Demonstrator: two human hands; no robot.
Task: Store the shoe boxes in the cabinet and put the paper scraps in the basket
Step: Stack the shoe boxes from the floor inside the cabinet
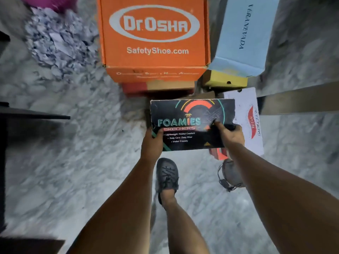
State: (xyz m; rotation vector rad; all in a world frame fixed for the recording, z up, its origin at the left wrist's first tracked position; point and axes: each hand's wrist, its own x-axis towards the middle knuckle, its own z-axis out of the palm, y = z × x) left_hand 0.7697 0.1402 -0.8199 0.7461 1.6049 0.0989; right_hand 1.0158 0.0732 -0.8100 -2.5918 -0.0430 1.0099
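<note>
Above the marble floor (pixel 55 171), both hands clamp a black Foamies box (pixel 190 123): left hand (pixel 152 143) grips its near-left corner, right hand (pixel 229 136) its near-right edge. Just beyond, an orange Dr.Osha box (pixel 154 37) tops a stack; paper scraps (pixel 58 43) lie heaped far left.

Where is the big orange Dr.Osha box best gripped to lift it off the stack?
Probably by its two long side walls, one hand on each, coming from above. The orange Dr.Osha box is wide, lies flat on a red and tan box, and its near end faces the person; the light blue box crowds its right side.
</note>
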